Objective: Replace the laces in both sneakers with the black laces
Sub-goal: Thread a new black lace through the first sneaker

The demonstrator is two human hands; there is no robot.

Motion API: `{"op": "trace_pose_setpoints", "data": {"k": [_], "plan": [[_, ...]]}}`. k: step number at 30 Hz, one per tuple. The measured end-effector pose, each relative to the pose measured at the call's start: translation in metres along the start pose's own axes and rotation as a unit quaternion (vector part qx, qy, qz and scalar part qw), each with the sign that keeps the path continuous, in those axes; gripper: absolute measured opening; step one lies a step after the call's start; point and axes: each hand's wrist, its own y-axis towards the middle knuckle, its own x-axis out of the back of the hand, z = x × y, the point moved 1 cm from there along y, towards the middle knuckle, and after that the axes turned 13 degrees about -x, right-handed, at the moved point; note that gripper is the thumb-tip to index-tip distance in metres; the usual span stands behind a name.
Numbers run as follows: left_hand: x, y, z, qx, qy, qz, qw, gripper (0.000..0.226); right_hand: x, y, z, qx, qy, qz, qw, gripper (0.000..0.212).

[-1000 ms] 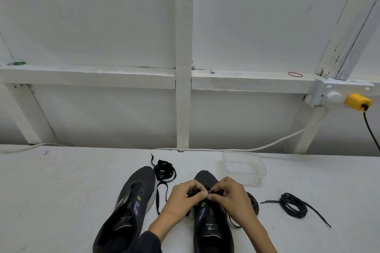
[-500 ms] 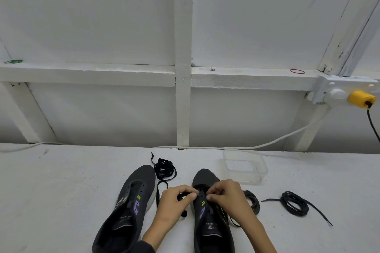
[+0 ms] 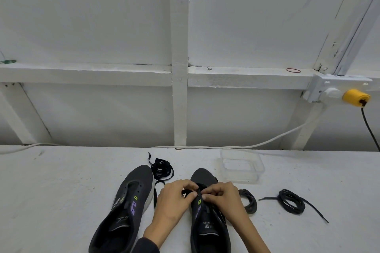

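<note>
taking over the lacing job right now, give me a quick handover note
Hands: left hand and right hand both pinch a black lace at the front eyelets of the right sneaker.
Things: left sneaker lies beside it, eyelets bare. Loose on the table: a bundle behind the left sneaker, a greyer bundle right of the right sneaker, a coil further right.
Done: left sneaker unlaced; right sneaker's lacing just begun at the toe.
Left: lace the right sneaker up, then the left sneaker.
</note>
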Motion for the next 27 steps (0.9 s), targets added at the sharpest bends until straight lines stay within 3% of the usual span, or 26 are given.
{"op": "trace_pose_setpoints", "data": {"k": [5,9,12,13,16,19,23,27], "plan": [[0.001,0.011,-0.001,0.015,0.012,0.042,0.999,0.015,-0.002,-0.001,0.000,-0.004,0.012,0.002,1.000,0.031],[0.002,0.012,0.009,0.037,-0.073,0.033,0.996,0.027,-0.006,-0.001,0.004,0.009,-0.066,-0.006,0.998,0.018],[-0.001,0.009,0.011,0.037,-0.091,0.023,0.995,0.020,-0.010,-0.001,0.004,0.003,-0.128,-0.029,0.991,0.008],[-0.003,0.008,0.010,0.035,-0.096,0.018,0.995,0.011,-0.010,-0.002,0.004,0.006,-0.146,-0.032,0.989,0.008],[-0.008,0.002,0.005,0.035,-0.124,0.015,0.992,0.031,-0.010,-0.005,0.004,0.031,-0.183,-0.027,0.982,0.018],[-0.009,0.001,-0.002,0.052,-0.154,0.024,0.986,0.024,-0.010,-0.004,0.004,0.047,-0.180,-0.027,0.982,0.021],[-0.001,0.000,-0.003,0.082,-0.133,0.000,0.988,0.018,-0.005,0.000,0.000,0.050,-0.077,-0.039,0.995,0.023],[0.001,-0.005,-0.003,0.074,-0.106,-0.007,0.992,0.024,0.013,-0.002,0.002,-0.033,0.202,-0.011,0.979,0.023]]}}
